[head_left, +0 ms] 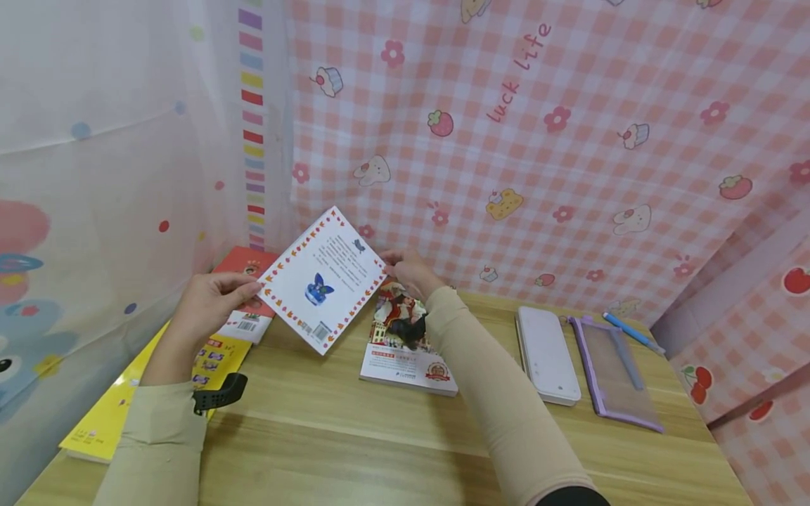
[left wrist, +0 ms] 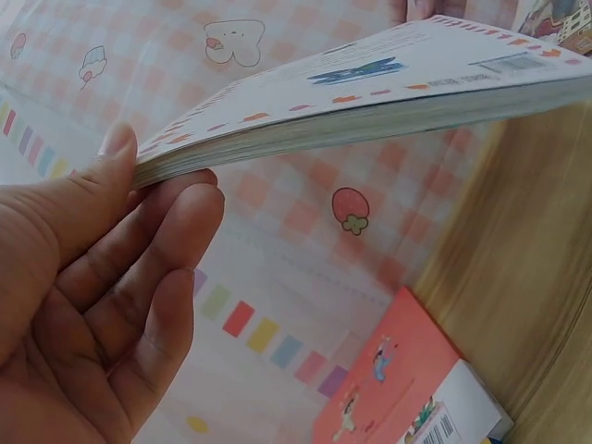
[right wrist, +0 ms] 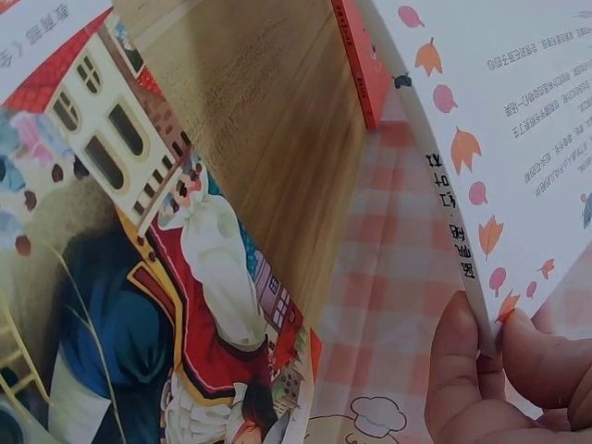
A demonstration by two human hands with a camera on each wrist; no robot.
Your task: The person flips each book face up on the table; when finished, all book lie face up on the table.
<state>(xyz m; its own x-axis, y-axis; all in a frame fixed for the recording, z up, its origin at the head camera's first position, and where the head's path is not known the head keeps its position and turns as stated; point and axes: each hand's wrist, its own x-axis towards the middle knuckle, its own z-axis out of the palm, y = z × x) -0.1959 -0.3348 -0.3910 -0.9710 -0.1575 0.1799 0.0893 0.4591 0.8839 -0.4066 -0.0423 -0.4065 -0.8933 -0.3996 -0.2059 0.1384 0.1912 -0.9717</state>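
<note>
A white book (head_left: 319, 281) with a border of orange and pink leaves is held tilted above the table, its barcode side facing up. My left hand (head_left: 205, 302) pinches its left corner, thumb on top and fingers beneath, as the left wrist view shows. On the opposite corner, my right hand (head_left: 411, 273) pinches the book by the end of its spine (right wrist: 449, 217). Under the right forearm lies a storybook (head_left: 408, 365) with a colourful illustrated cover, partly hidden by that arm. A red book (head_left: 243, 260) lies behind the left hand, partly covered by the white book.
Yellow books (head_left: 120, 400) lie on the left, under the left forearm. To the right are a white case (head_left: 547, 355), a purple-edged mesh pouch (head_left: 595, 379) and a blue pen (head_left: 633, 332). A pink checked curtain (head_left: 468, 169) hangs behind the wooden table (head_left: 316, 436).
</note>
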